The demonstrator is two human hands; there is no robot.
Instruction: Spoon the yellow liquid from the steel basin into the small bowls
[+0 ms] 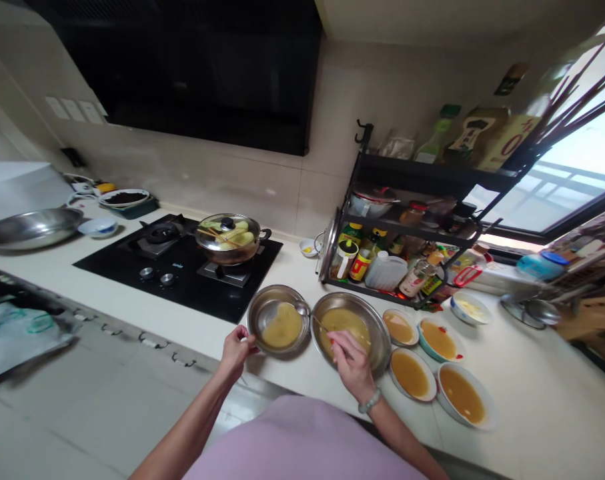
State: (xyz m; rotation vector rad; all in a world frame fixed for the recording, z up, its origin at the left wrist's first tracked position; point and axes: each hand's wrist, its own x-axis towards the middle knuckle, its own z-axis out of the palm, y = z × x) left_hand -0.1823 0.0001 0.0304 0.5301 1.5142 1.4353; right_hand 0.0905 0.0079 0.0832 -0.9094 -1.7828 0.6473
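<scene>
My left hand pinches the near-left rim of a smaller metal bowl, which is tipped slightly and holds yellowish liquid. In my right hand is the handle of a metal spoon; its head is over the right rim of that bowl. Beneath my right hand stands a larger metal bowl with similar yellowish liquid. Just right of it, several small bowls hold brownish liquid, among them a white bowl and a green-edged bowl.
A lidded pot with chopsticks across it sits on the black gas hob. A black rack of bottles and jars stands against the wall. At the left is a large metal pan. The range hood hangs above.
</scene>
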